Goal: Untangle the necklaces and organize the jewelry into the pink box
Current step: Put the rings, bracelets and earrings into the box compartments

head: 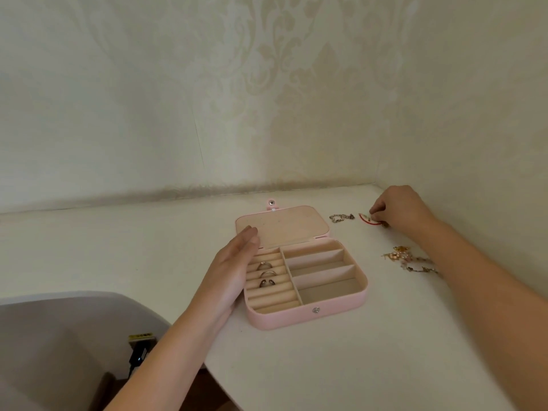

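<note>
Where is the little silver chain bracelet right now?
In the head view, the silver chain bracelet lies on the white table toward the back right, between the pink box's open lid and the right hand pinching a red-and-white trinket.

My right hand (400, 207), in the upper right, covers part of the small red-and-white piece (367, 220) it pinches, so I cannot tell what the piece is. My left hand (234, 268) hides the left wall of the pink box (308, 314) and the ends of its ring rolls. My right forearm covers the far end of the jewelry tangle (412, 261). At lower left, a dark object (138, 355) is too dim to name. Both forearms are cut off at the frame's lower edges.
</note>
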Tool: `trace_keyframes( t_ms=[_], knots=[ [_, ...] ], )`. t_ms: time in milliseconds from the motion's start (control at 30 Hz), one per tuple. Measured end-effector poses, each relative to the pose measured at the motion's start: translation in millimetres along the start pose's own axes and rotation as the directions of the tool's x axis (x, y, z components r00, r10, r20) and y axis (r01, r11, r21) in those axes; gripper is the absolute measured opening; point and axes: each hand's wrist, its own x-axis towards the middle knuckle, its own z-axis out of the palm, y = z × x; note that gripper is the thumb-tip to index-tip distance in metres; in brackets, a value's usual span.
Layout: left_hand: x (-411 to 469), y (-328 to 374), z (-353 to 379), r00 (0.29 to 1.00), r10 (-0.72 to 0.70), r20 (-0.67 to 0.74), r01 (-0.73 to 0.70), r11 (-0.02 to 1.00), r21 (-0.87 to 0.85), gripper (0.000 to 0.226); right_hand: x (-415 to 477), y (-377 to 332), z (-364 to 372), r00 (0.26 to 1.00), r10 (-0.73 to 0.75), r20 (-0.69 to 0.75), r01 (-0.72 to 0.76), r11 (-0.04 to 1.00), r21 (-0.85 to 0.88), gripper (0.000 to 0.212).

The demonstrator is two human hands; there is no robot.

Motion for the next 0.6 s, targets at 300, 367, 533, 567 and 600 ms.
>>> trace_keyframes(
  t_ms=[300, 367, 533, 567, 600],
  knots=[
    [0.4, 0.8, 1.1, 0.996, 0.085, -0.024, -0.08, 0.981, 0.179, 0.038, -8.3, -3.8, 0.1, 0.976, -0.041, -0.214, 0.039, 0.999, -0.013, 0.024],
    [-0.1, 1.0, 0.8, 0.995, 0.093, -0.019, -0.088, 0.978, 0.192, 0.043, -16.6, -16.2, -7.1, 0.929, -0.096, -0.357, 0.128, 0.99, 0.065, 0.022],
    [-1.1, 2.6, 0.5, 0.996, 0.078, -0.045, -0.073, 0.991, 0.109, 0.027, -59.8, -68.2, -26.0, 0.955, -0.26, -0.142, 0.296, 0.854, 0.428, 0.019],
    [-0.5, 2.1, 0.2, 0.996, 0.075, -0.048, -0.07, 0.992, 0.102, 0.026, -72.2, -78.1, -29.8, 0.941, -0.33, -0.077, 0.325, 0.816, 0.478, 0.017],
    [-0.5, 2.0, 0.1, 0.996, 0.069, -0.051, -0.064, 0.993, 0.099, 0.025, -85.0, -87.4, -32.9, 0.916, -0.4, -0.026, 0.357, 0.784, 0.507, 0.017]
  ],
)
